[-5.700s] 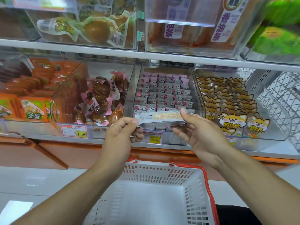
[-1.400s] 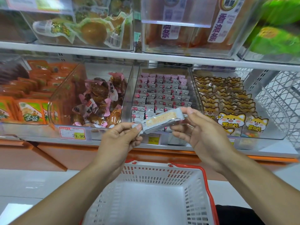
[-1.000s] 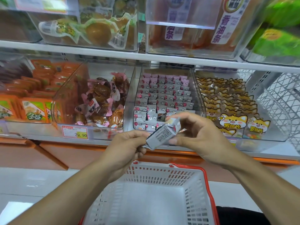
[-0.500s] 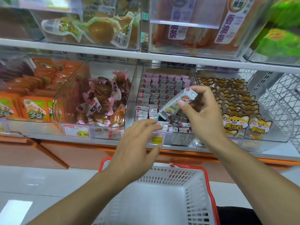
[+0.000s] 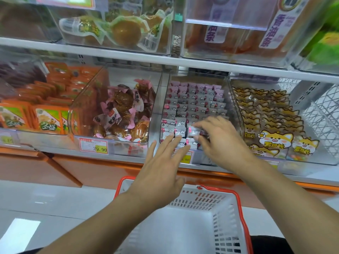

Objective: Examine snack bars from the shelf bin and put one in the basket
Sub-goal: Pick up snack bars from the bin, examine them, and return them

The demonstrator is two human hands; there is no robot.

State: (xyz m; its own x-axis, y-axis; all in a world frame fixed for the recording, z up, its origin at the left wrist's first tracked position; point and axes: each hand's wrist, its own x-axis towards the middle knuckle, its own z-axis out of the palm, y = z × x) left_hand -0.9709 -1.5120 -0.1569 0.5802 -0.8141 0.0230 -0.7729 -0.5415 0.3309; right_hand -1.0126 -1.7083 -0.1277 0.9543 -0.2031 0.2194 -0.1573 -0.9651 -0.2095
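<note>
Head view looks down on a white metal shelf [image 5: 128,56] lined with clear plastic bins above a pale tiled floor [image 5: 36,202]. Right hand [image 5: 220,142] pinches a small pink-and-silver wrapped snack bar [image 5: 193,131] over the clear bin of matching bars [image 5: 194,107]. Left hand [image 5: 161,171] hovers flat, fingers spread. White plastic basket with red handles [image 5: 227,226] sits below.
</note>
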